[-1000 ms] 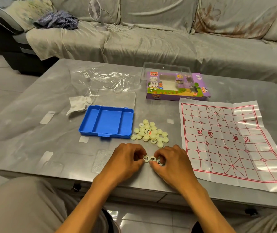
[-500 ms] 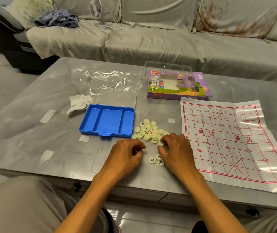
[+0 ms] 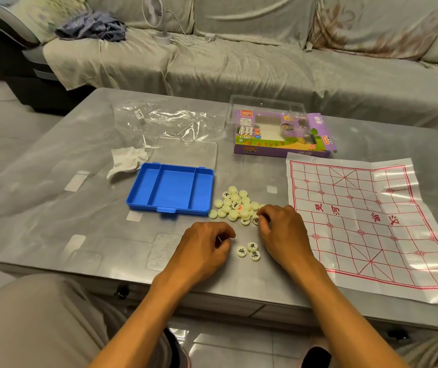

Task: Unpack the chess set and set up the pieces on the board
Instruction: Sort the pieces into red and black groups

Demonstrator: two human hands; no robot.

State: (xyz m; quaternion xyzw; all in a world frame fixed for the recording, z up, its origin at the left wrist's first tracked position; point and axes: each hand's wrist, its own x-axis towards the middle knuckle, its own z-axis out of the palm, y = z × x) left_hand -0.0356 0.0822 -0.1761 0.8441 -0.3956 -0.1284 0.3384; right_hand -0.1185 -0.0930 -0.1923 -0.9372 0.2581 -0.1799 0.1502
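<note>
The heap of small cream round plastic chess discs (image 3: pixel 235 205) lies just right of the blue plastic tray (image 3: pixel 171 189). The right hand (image 3: pixel 283 235) curls its fingertips (image 3: pixel 261 219) onto one disc at the heap's near edge; the left hand (image 3: pixel 203 248) is loosely curled, holding nothing visible. These discs look light, hard and slick: pinch by the rim

Home living rm, covered sofa (image 3: pixel 265 62), fan (image 3: pixel 154 11)

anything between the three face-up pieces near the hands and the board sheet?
Only the right hand itself, which lies between the three face-up pieces and the board sheet, its fingers at the piece pile. Otherwise bare table; no visible object blocks the way.
</note>
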